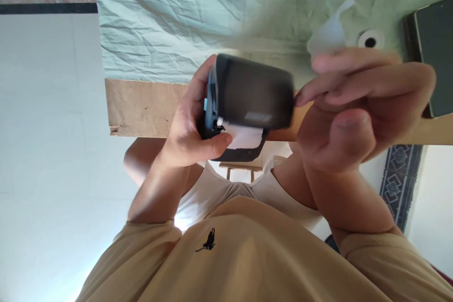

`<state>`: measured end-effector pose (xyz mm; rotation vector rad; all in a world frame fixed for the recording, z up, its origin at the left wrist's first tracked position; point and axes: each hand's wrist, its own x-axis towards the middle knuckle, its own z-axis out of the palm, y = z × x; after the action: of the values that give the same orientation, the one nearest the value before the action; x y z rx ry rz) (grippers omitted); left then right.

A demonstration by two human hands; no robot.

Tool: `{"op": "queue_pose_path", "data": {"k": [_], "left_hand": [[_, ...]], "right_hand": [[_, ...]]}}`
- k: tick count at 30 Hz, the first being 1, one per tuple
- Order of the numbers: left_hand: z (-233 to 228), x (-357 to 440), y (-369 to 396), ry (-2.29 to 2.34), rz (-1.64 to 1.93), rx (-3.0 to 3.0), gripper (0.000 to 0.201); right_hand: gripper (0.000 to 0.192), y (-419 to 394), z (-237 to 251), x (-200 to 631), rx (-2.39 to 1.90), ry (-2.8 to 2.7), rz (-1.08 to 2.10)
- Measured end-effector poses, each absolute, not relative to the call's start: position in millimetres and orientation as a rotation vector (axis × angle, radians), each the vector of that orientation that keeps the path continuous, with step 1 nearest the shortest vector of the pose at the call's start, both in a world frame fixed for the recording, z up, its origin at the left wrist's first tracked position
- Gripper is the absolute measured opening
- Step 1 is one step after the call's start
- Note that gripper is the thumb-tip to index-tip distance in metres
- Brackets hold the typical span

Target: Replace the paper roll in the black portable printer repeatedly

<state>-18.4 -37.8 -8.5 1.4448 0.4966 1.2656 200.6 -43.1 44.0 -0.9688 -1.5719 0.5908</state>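
A small dark portable printer is held over the table's front edge in my left hand. My left fingers wrap its side, and the thumb presses near white paper that shows below the dark lid. The lid is blurred, and I cannot tell how far it is raised. Beside the printer's right edge is my right hand, fingers loosely bent and thumb apart, holding nothing. One of its fingertips is at the lid's edge; whether it touches is unclear. Beyond that hand lie a small white roll and a blurred whitish piece.
A wrinkled pale green cloth covers the table, leaving a bare wooden strip along the front. At the far right lies a dark flat device, partly cut off by the frame. My legs are under the table edge.
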Motion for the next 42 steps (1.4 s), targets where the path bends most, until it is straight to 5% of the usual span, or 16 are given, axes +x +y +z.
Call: {"op": "queue_pose_path", "data": {"k": [4, 11, 18, 21, 26, 35, 42], "left_hand": [[-2.0, -16.2, -46.4, 0.647, 1.193, 1.306, 0.119], [53.6, 20.2, -45.5, 0.854, 1.326, 1.142, 0.095], [64.3, 8.0, -65.6, 0.882, 1.267, 1.061, 0.074], [37.3, -3.3, -64.9, 0.823, 1.122, 1.119, 0.06], [8.8, -8.8, -52.5, 0.535, 1.269, 1.288, 0.064], [6.3, -11.1, -42.8, 0.429, 1.28, 1.373, 0.07], [33.0, -5.2, -61.3, 0.71, 1.205, 1.093, 0.056]], "right_hand": [[0.01, -47.0, 52.2, 196.9, -0.959, -1.535, 0.528], [0.044, -47.2, 56.8, 200.2, -0.971, -1.88, 0.82], [0.055, -46.8, 56.0, 201.2, -0.957, -1.951, 0.775], [0.057, -46.1, 53.3, 201.2, -0.95, -1.95, 0.747], [0.057, -47.8, 54.4, 199.8, -0.983, -1.969, 0.714], [0.054, -51.5, 60.2, 198.9, -0.981, -2.006, 0.718], [0.052, -46.4, 53.7, 199.9, -0.931, -1.99, 0.741]]}}
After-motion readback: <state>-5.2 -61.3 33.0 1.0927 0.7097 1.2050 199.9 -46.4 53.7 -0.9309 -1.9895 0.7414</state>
